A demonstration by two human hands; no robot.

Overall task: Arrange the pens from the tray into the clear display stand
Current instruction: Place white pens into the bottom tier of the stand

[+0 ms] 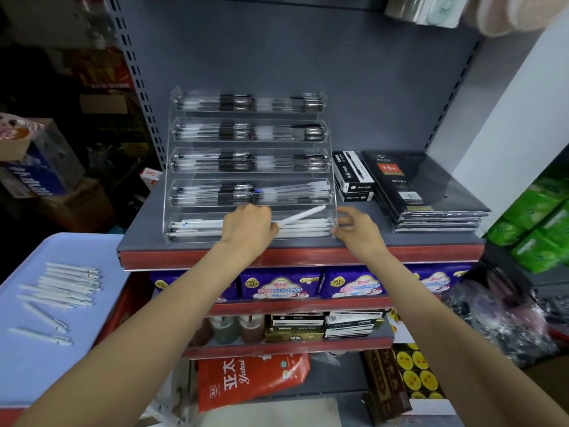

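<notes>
Pens going into the clear display stand [246,149] on the grey shelf [354,238]

Left hand [246,224] grips a white pen [303,215] tilted over the nearest tier; right hand [357,226], fingers loosely curled, touches the stand's near right corner; more white pens [58,291] lie on the tray [37,365], near left

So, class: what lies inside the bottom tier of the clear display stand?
White pens lie lengthwise in the bottom tier; the left hand covers its middle.

Grey shelf [197,238], red front edge.
On it: clear stand [246,143] at centre-left, pen boxes [352,174] just right of it, diary stack [431,192] at far right. Blue tray [27,365] lower left carries loose white pens [61,288].
</notes>
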